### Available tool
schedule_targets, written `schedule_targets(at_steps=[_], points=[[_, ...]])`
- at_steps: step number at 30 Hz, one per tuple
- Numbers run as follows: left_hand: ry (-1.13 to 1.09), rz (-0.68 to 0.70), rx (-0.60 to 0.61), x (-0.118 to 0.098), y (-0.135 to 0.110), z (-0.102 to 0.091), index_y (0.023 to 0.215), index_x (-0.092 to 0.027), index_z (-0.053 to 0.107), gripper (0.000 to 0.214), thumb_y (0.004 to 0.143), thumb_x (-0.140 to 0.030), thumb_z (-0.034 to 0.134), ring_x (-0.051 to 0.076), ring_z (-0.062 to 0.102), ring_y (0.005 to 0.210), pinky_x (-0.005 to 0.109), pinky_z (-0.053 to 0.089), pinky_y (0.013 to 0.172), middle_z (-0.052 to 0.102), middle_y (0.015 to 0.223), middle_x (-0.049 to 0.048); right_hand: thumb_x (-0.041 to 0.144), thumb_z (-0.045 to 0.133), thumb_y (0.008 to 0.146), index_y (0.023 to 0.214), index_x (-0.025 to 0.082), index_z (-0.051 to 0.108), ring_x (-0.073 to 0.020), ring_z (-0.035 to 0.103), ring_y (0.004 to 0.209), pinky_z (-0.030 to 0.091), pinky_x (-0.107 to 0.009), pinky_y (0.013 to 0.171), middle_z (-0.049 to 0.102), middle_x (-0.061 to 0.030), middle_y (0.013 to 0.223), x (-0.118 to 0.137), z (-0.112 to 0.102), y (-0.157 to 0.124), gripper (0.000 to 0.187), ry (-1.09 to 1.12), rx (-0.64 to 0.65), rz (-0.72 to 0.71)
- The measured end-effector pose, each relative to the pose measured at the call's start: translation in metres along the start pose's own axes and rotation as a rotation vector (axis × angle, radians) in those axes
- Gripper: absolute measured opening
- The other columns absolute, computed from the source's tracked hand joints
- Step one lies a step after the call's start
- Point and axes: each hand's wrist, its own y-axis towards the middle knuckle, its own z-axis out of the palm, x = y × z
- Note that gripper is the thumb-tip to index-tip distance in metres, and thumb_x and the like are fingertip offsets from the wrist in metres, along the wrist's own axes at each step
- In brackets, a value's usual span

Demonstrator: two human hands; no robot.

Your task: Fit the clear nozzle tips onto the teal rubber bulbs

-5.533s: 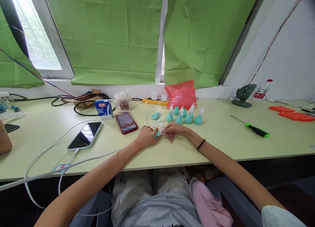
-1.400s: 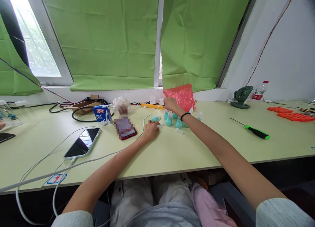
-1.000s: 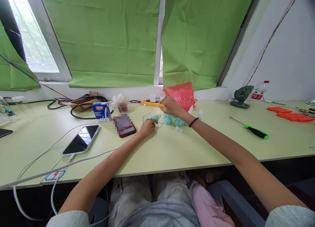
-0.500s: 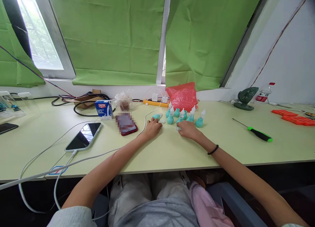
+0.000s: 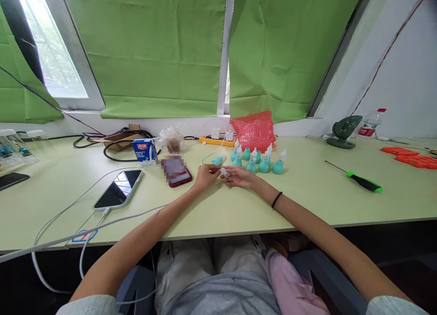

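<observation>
Both of my hands meet above the table, in front of a teal squeeze bulb (image 5: pixel 217 160) lying on its side. My left hand (image 5: pixel 206 176) is closed, its fingertips pinching a small clear plastic nozzle piece (image 5: pixel 224 172). From the other side my right hand (image 5: pixel 241 176) holds the same piece with thumb and fingers, palm partly turned up. Whether it is one part or two joined is too small to tell. To the right of my hands, several teal squeeze bulbs (image 5: pixel 264 165) stand upright in a group, most with clear pointed tips.
A red bubble-wrap pouch (image 5: pixel 254 130) and an orange power strip (image 5: pixel 216 142) lie behind. At left are a red phone (image 5: pixel 180 178), a milk box (image 5: pixel 144 152) and a charging phone (image 5: pixel 118 190) with its cable. A screwdriver (image 5: pixel 363 181) and green fan (image 5: pixel 343 132) are at right.
My right hand has left the standing bulbs and moved left to meet my left hand. The left hand has drawn back slightly from the lying bulb. A clear piece is now between them.
</observation>
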Motion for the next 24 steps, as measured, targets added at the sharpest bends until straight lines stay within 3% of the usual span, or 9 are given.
schedule_targets(at_steps=[7, 24], points=[[-0.179, -0.044, 0.062, 0.0043, 0.0006, 0.0033, 0.077, -0.010, 0.068, 0.021, 0.062, -0.023, 0.062, 0.017, 0.061, 0.065, 0.025, 0.048, 0.059, 0.068, 0.077, 0.0078, 0.018, 0.043, 0.079, 0.093, 0.017, 0.048, -0.0080, 0.054, 0.052, 0.046, -0.021, 0.051, 0.059, -0.0011, 0.070, -0.0045, -0.0004, -0.0031, 0.014, 0.189, 0.051, 0.000], [-0.432, -0.130, 0.124, 0.0021, 0.0064, -0.0046, 0.083, -0.010, 0.067, 0.031, 0.057, -0.027, 0.066, 0.010, 0.053, 0.050, 0.021, 0.041, 0.049, 0.065, 0.060, 0.0042, 0.019, 0.043, 0.079, 0.105, 0.019, 0.045, -0.0097, 0.053, 0.052, 0.043, -0.023, 0.048, 0.057, -0.0018, 0.068, -0.0035, -0.0031, -0.0069, 0.026, 0.226, 0.111, -0.002]])
